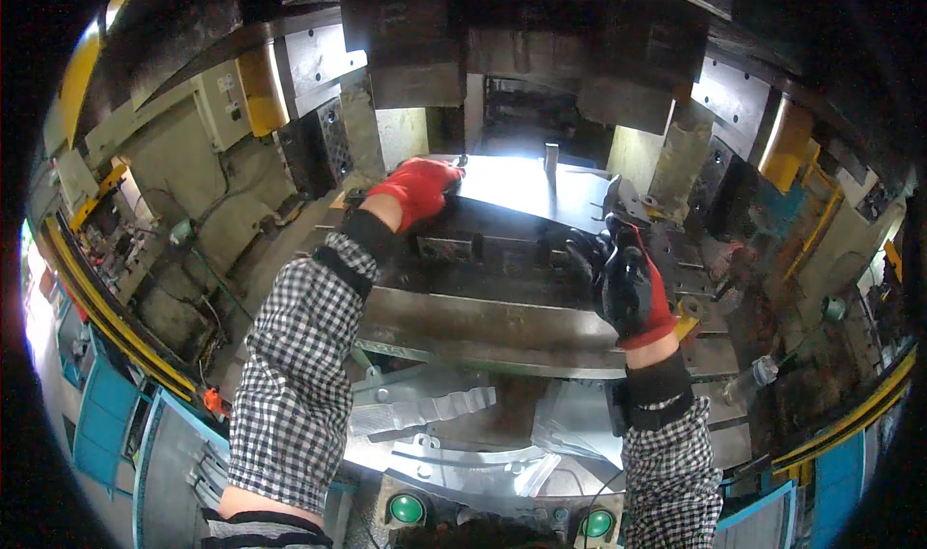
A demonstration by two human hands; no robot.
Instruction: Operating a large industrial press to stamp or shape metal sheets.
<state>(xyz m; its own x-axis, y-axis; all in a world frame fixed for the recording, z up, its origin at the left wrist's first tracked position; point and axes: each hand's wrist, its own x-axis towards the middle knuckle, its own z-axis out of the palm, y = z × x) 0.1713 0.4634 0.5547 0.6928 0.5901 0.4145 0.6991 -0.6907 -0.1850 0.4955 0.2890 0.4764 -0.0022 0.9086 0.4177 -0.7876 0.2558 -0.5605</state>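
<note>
shiny sheet metal panel (pixel 526 187) lies flat on the dark die block (pixel 483 259) inside the big press, straight ahead in the head view. left hand (pixel 417 187) in a red glove is on the panel's near left edge, fingers curled down over it. right hand (pixel 628 279) in a black and red glove is at the panel's right edge, fingers bent, can't tell if it's really gripping. more stamped metal parts (pixel 425 404) sit lower down, with two green buttons (pixel 407 508) at the bottom.
</note>
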